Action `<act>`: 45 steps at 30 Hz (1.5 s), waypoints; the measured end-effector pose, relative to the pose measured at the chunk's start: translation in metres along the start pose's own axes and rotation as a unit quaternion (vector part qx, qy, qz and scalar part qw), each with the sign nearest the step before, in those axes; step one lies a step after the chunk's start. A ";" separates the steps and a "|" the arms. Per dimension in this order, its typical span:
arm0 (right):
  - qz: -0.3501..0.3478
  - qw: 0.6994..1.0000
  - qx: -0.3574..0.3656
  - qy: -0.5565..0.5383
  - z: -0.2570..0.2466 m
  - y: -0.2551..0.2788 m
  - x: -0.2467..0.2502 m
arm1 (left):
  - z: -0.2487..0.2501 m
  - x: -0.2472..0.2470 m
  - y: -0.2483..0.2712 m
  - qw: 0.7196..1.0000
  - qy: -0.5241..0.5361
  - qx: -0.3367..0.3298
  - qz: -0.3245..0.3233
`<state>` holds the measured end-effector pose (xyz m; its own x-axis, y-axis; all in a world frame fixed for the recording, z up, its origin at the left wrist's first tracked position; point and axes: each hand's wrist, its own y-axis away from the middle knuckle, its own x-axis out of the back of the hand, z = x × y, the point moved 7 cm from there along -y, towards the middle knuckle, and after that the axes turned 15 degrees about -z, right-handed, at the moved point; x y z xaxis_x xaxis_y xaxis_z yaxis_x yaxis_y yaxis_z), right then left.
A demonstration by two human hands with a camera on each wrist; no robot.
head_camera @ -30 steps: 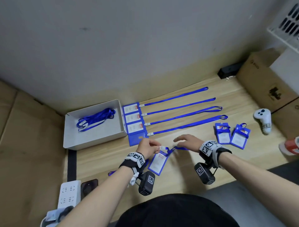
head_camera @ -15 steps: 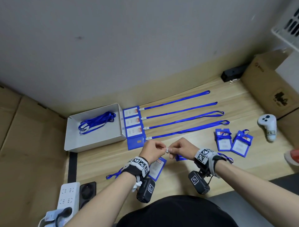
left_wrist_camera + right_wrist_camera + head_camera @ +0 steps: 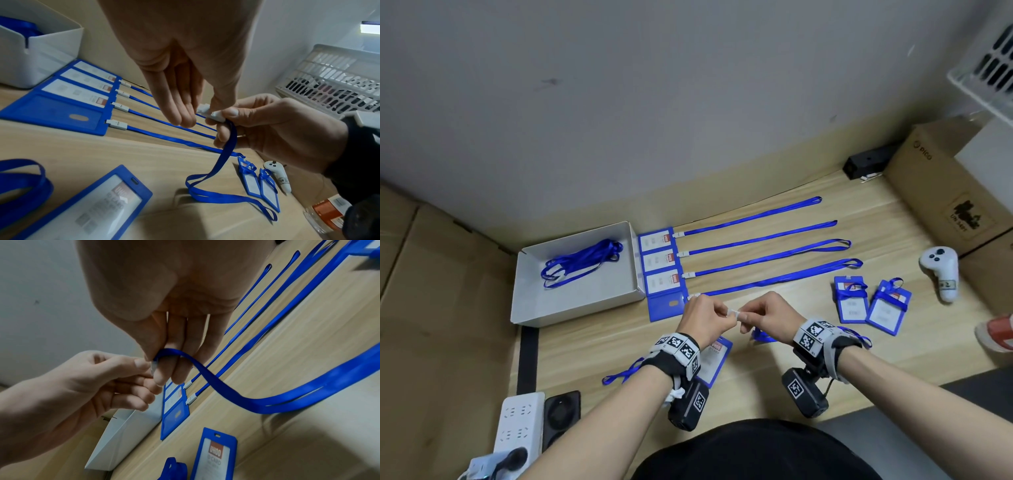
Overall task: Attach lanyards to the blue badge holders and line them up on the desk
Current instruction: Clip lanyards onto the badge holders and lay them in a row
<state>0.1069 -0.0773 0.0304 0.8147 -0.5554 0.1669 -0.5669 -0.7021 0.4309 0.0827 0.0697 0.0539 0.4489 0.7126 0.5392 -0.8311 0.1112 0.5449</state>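
Wooden desk (image 3: 808, 383), white box (image 3: 530, 308), four lanyarded badge holders (image 3: 661, 270), controller (image 3: 941, 270)

The left hand (image 3: 705, 318) covers most of the white clip (image 3: 734, 312) and the top of the loose badge holder (image 3: 717, 359) below it. Print on the four lined-up badge holders (image 3: 659, 265) is too small to read. Beside them, the red item (image 3: 996, 334) is cut off by the head view's right edge.
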 end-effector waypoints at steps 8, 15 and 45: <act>-0.045 0.998 -0.034 0.030 0.014 -0.008 -0.028 | -0.035 -0.016 0.004 0.999 0.027 0.007 -0.041; -0.053 0.995 -0.078 0.045 0.030 -0.014 -0.041 | -0.073 -0.028 0.007 0.988 0.136 0.032 -0.069; -0.002 0.983 -0.166 -0.075 0.064 -0.008 -0.028 | -0.142 -0.043 0.033 0.988 -0.133 0.076 -0.014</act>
<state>0.0806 -0.0841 -0.0346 0.7753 -0.6301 0.0438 -0.4733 -0.5337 0.7008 -0.0104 0.1416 -0.0428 0.5584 0.5009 0.6613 -0.7672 0.0084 0.6414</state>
